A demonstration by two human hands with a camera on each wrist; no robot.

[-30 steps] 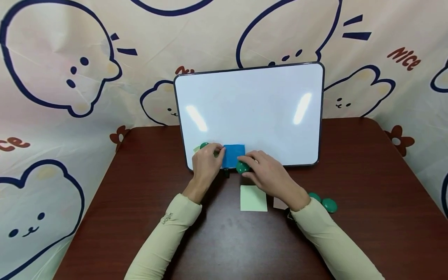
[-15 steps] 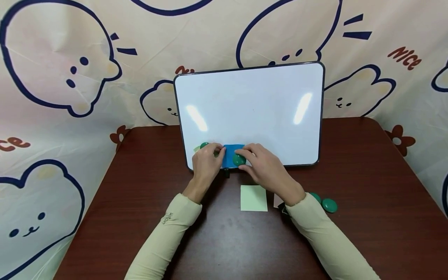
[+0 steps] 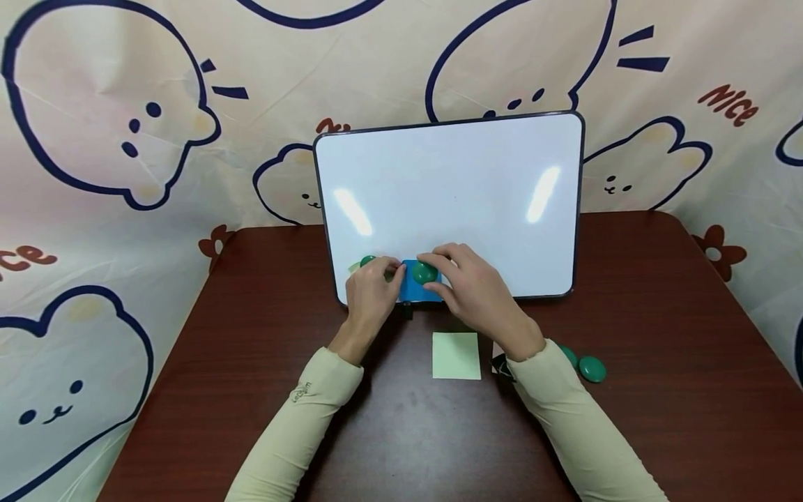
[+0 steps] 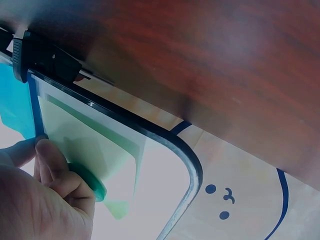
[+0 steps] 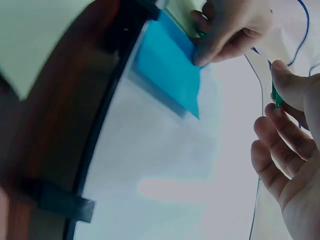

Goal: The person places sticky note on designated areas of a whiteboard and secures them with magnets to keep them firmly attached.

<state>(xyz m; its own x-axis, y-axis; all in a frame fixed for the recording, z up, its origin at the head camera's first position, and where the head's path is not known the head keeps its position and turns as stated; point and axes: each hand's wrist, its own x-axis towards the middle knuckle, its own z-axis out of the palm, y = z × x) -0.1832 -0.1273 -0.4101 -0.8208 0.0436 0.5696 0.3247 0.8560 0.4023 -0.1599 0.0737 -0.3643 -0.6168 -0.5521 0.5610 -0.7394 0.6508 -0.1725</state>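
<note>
A blue square sticky note (image 3: pixel 410 289) lies against the lower left of the whiteboard (image 3: pixel 458 195), its free corner curling away in the right wrist view. My left hand (image 3: pixel 370 289) pinches the note's left edge between thumb and fingertip. Between the thumb and fingers of my right hand (image 3: pixel 479 296) is a round green magnet (image 3: pixel 424 272), which overlaps the blue note in the head view. Under my left hand's curled fingers, a second green magnet (image 4: pixel 89 181) sits on a pale green sticky note (image 4: pixel 75 130) on the board.
Another pale green note (image 3: pixel 456 355) lies on the brown table (image 3: pixel 401 432). A pinkish note is mostly hidden by my right wrist. Two more green magnets, one of them round and whole in view (image 3: pixel 592 369), lie beside my right sleeve. Black feet (image 5: pixel 65 202) hold the board's lower edge.
My right hand has moved up and slightly left with the green magnet, from the blue note's lower right corner to over its upper part. My left hand keeps its place.
</note>
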